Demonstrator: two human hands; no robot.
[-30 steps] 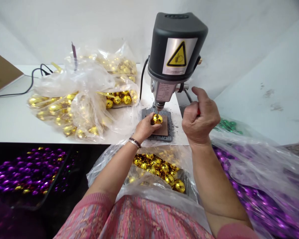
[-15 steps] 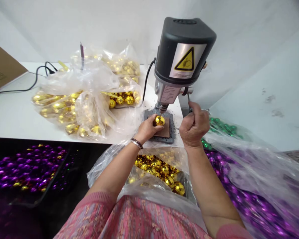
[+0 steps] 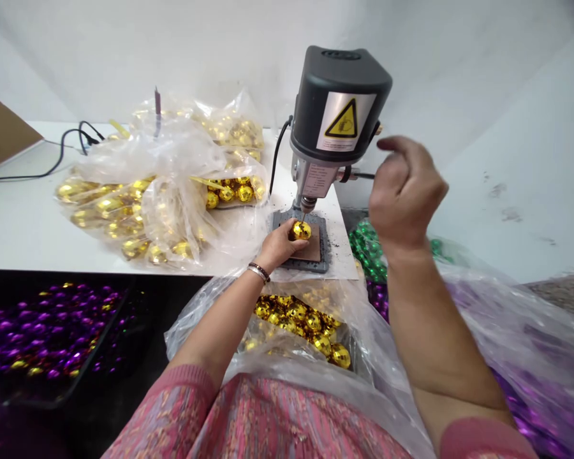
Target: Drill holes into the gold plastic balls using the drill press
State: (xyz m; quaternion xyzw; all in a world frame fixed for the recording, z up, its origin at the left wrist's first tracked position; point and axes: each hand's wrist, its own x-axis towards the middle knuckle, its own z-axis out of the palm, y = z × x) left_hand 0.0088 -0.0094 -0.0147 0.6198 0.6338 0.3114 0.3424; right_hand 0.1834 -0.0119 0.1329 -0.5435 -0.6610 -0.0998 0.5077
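My left hand (image 3: 280, 245) is closed on a shiny gold faceted ball (image 3: 301, 230), thumb and fingers gripping its left side. The ball rests on a brown wooden pad (image 3: 310, 247) on the grey base (image 3: 324, 261) of a small bench drill press (image 3: 342, 95). Above the ball points the thin drill bit (image 3: 304, 217); whether its tip touches the ball I cannot make out. My right hand (image 3: 406, 194) is curled at the end of the feed lever (image 3: 364, 175), which sticks out sideways from the press. The lever's outer end is hidden by the fingers.
Clear bags of gold balls (image 3: 124, 210) lie on the white table (image 3: 19, 236). An open bag of gold balls (image 3: 299, 312) sits before me. Purple balls (image 3: 43, 325) fill a dark bin at left; green balls (image 3: 366, 245) are at right. A black cable (image 3: 278, 153) runs behind the press.
My right hand has risen and moved right, and the feed lever has swung up from hanging down to roughly level. My left hand still holds the gold ball on the pad.
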